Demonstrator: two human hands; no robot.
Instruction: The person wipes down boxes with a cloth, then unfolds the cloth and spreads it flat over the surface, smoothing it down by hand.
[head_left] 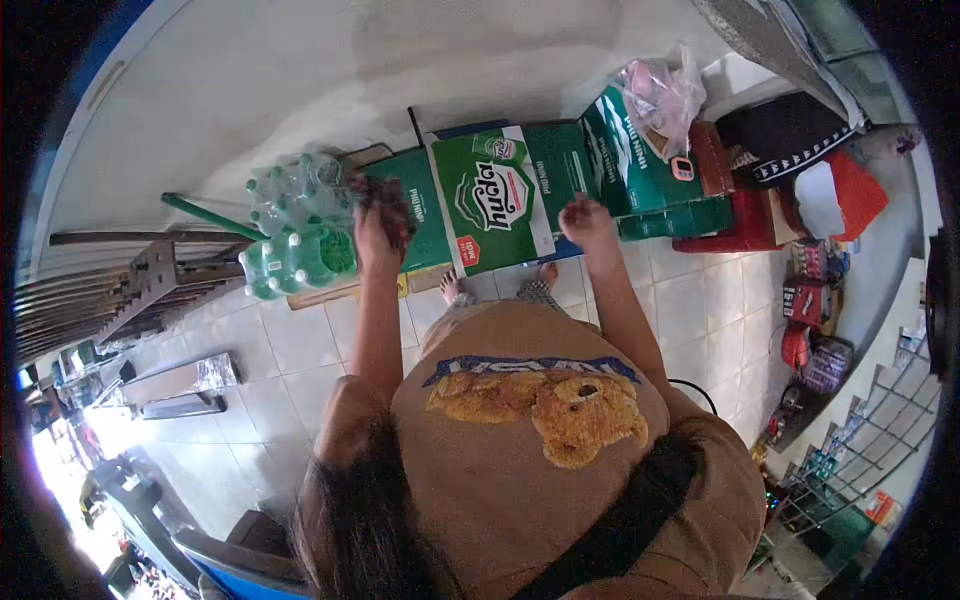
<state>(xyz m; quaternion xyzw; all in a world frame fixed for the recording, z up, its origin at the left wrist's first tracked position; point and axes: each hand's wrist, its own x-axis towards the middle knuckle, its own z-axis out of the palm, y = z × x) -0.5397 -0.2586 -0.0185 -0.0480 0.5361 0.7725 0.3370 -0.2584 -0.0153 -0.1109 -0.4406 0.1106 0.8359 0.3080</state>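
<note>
My left hand [378, 232] is closed around a dark reddish-brown bundle [388, 200], too blurred for its kind to show. It hovers by the left side of a green and white Huda beer carton [490, 200]. My right hand [590, 224], fingers curled in, is near the carton's right edge; whatever is between its fingers, if anything, is hidden. The carton lies over darker green Phu Ninh cartons [560, 165]. Shrink-wrapped green plastic bottles [305, 260] stand just left of my left hand, with clear bottles [300, 190] behind them.
At the right, a pink plastic bag [660, 95] and a small orange device [682, 169] rest on a green carton [640, 160]. Farther right are a red box [730, 215] and a red-white bag [840, 195]. A metal rack [130, 275] stands left, above white floor tiles [290, 340].
</note>
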